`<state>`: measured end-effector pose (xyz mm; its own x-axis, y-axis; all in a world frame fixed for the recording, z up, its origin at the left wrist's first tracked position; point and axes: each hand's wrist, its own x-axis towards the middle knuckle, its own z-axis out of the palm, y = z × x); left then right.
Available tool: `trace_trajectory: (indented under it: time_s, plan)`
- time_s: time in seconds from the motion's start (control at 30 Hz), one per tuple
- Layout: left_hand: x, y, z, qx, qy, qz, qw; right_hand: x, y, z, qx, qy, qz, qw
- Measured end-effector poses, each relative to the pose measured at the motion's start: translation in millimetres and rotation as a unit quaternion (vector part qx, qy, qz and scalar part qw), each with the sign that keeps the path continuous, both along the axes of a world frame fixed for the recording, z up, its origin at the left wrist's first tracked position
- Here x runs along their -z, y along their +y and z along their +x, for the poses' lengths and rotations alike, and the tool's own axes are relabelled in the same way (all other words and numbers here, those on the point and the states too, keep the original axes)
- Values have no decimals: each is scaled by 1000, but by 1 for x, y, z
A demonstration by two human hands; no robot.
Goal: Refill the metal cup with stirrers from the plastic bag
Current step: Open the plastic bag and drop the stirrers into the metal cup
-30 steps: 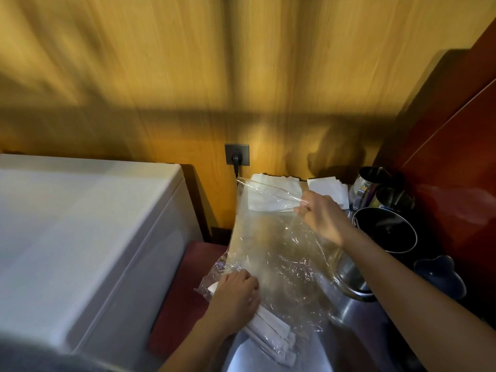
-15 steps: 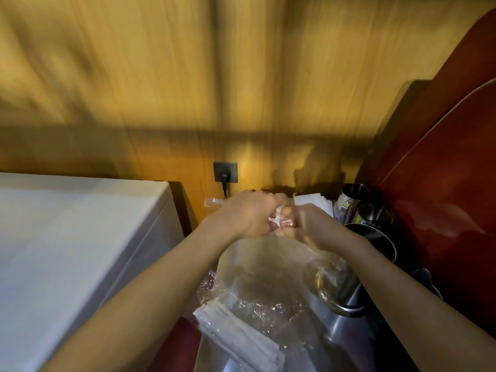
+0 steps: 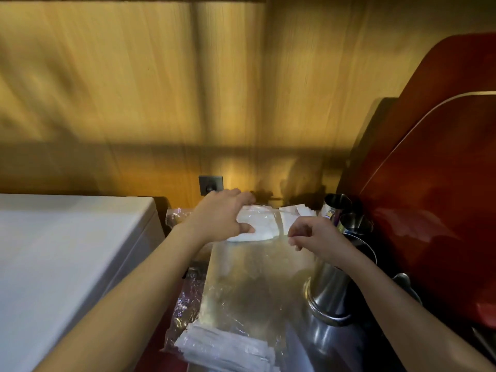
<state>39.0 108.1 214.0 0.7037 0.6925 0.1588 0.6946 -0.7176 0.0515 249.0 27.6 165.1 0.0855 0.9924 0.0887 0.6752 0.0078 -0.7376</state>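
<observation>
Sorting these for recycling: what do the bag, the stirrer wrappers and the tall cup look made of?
Bag: thin clear plastic film, glossy, crinkled, see-through.
Wrappers: matte white, probably paper; blur leaves it open.
Cup: polished metal, likely stainless steel, with mirror-like reflections.
</observation>
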Motion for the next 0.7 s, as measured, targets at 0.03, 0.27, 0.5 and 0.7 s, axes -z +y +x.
trace_trajectory:
  time_s: [0.03, 0.27, 0.5, 0.7]
  plan:
    - [-2, -4, 7, 22, -10, 22, 999, -2, 0, -2, -10, 6, 3, 1000]
    - [-28, -20, 42, 86, -73, -48, 992, -12, 0, -12, -15, 66, 73, 995]
    - [-68, -7, 34, 76, -172, -91, 978, 13, -21, -13, -7, 160, 60, 985]
    - [-99, -4, 28, 67, -250, -153, 954, 28, -24, -21, 46, 228, 70, 970]
